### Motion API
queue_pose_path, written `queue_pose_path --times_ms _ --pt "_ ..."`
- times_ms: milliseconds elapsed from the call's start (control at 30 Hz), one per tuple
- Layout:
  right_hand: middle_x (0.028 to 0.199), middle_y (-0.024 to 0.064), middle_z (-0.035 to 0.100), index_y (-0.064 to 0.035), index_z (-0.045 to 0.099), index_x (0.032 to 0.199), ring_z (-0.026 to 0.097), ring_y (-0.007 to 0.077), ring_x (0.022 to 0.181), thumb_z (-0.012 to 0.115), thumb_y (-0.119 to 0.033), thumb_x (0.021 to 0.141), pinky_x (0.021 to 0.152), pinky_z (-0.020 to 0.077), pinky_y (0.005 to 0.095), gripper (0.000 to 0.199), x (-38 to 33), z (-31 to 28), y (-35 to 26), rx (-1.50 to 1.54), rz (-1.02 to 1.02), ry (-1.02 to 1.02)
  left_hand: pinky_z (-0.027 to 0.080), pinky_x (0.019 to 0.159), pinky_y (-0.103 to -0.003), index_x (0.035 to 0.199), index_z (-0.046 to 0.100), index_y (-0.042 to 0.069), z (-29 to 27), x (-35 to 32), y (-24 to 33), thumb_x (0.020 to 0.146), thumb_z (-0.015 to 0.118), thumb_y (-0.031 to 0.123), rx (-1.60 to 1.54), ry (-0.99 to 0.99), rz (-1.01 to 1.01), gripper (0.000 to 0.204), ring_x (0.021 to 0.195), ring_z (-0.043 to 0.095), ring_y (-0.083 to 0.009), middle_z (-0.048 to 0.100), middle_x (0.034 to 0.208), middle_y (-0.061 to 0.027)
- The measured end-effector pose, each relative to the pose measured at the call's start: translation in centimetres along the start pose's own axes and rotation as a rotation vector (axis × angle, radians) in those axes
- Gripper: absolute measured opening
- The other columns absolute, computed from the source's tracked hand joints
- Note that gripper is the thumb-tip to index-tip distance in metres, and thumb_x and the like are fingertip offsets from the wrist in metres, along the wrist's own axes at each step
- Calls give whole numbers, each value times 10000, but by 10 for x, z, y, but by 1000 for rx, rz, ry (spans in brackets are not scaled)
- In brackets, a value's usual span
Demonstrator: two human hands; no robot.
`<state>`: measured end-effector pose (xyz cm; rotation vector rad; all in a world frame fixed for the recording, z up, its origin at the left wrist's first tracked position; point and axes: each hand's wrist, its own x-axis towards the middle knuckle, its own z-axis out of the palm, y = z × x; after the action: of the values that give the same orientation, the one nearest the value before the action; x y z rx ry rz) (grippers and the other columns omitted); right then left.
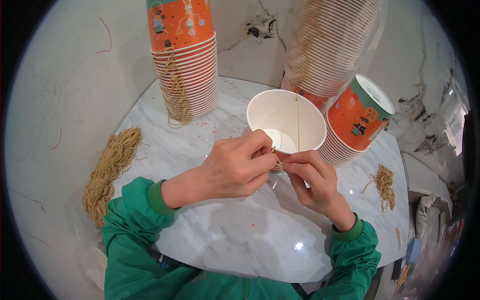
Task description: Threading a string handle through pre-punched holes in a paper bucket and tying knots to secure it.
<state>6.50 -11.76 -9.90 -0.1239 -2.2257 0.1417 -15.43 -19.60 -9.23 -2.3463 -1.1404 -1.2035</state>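
Observation:
A paper bucket [262, 114], white inside and orange and green outside, stands tilted toward me at mid-table. A tan string [298, 122] runs down across its opening from a point on the far rim. At the near rim my left hand [232, 164] pinches the string, thumb against curled fingers. Close beside it, my right hand [315, 181] pinches string too, with a small tangle showing between the two hands. The fingertips partly hide the near side of the bucket and the exact shape of the string there.
Nested orange buckets [187, 65] stand at the back left, string draped over them. A tall wrapped stack [330, 45] and a shorter stack [352, 120] are at the back right. A tan string bundle [110, 170] lies left; a small string pile [384, 185] lies right.

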Motion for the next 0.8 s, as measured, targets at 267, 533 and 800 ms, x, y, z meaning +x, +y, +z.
queue_pose_path --times_ms 267,533,800 --pt "987 88 674 -19 667 953 668 211 677 734 76 710 524 514 318 269 1 0 0 -3 -2 5 481 533 -320 801 608 61 -3 -1 -3 724 726 45 13 -2 -18 142 651 601 -178 531 918 -46" --pt "983 90 678 -18 655 970 661 208 671 728 80 709 527 507 309 288 2 -3 -2 53 26 4 463 512 -292 827 651 51 -1 -3 -7 672 734 -3 -11 6 -8 184 627 589 -156 569 950 -54" --pt "981 95 667 -18 647 971 654 213 686 706 90 721 530 492 309 278 3 -3 -4 126 39 -9 466 519 -325 789 601 54 -5 1 -3 751 733 50 -6 2 -44 138 628 593 -174 517 912 -50"
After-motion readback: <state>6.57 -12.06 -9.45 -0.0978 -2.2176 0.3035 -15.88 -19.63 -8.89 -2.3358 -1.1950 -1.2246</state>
